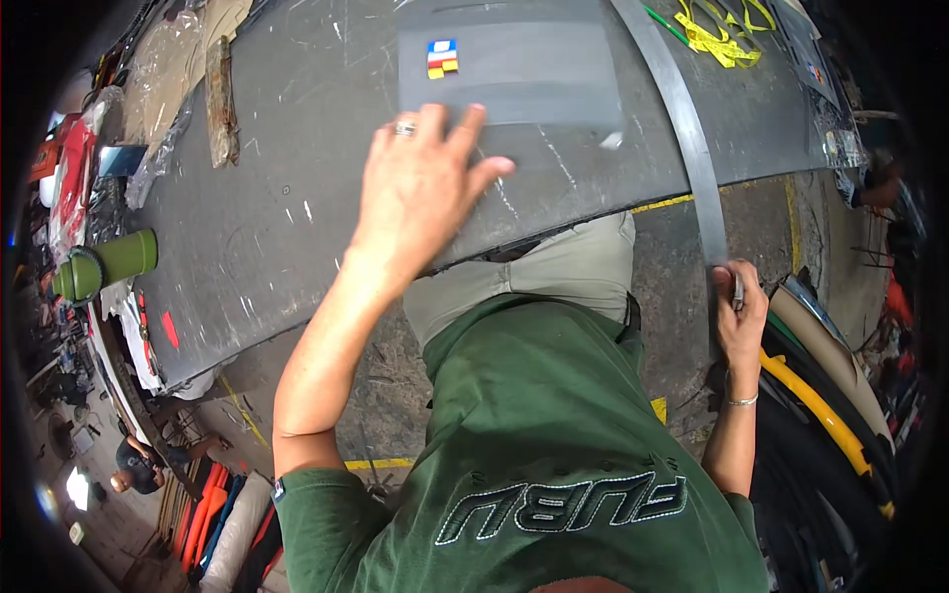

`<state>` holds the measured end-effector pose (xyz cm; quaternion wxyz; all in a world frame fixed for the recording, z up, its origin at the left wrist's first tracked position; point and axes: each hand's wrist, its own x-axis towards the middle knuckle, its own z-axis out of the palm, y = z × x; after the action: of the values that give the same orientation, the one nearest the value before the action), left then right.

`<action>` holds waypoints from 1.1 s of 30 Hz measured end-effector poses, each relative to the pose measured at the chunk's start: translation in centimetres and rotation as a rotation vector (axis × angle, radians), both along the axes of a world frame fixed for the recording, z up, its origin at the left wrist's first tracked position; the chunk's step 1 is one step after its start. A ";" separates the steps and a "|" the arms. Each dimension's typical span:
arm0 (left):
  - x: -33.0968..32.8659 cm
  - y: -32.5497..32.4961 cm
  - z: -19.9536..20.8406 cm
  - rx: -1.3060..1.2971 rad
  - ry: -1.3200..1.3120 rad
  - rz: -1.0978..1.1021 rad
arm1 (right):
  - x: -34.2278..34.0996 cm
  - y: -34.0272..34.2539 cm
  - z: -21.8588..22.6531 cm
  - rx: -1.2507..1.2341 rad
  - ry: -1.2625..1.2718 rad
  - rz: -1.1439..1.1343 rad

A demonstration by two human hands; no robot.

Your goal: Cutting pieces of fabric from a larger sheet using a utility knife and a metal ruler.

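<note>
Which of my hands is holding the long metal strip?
Your right hand, gripping the metal strip past the edge of the gray table; your left hand, spread open, is apart from it.

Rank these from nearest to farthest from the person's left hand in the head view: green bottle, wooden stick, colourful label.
1. Colourful label: just beyond the left hand, on the grey sheet.
2. Wooden stick: to the hand's left, on the table.
3. Green bottle: farther left, by the table's edge.

A scratched grey table (287, 252) stands over a stained floor (390, 407) — marked with yellow lines (381, 464).
</note>
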<state>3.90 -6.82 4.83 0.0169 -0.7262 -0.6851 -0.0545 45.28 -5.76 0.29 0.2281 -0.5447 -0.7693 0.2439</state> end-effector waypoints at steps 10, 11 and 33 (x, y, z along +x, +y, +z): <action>-6.0 -0.2 -1.3 0.137 -0.088 0.170 | 0.2 1.3 0.1 -0.362 0.084 -0.181; -6.1 -0.6 -1.6 0.076 -0.172 0.199 | 0.1 1.4 0.1 -0.298 0.059 -0.189; -5.5 1.9 -3.9 0.189 -0.507 -0.149 | -11.6 -1.8 -0.7 -0.460 0.537 -0.031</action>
<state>-1.62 -4.93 0.91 -0.0914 -0.7330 -0.6040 -0.2993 33.70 -7.54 -0.37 0.2974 -0.5097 -0.5986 0.5417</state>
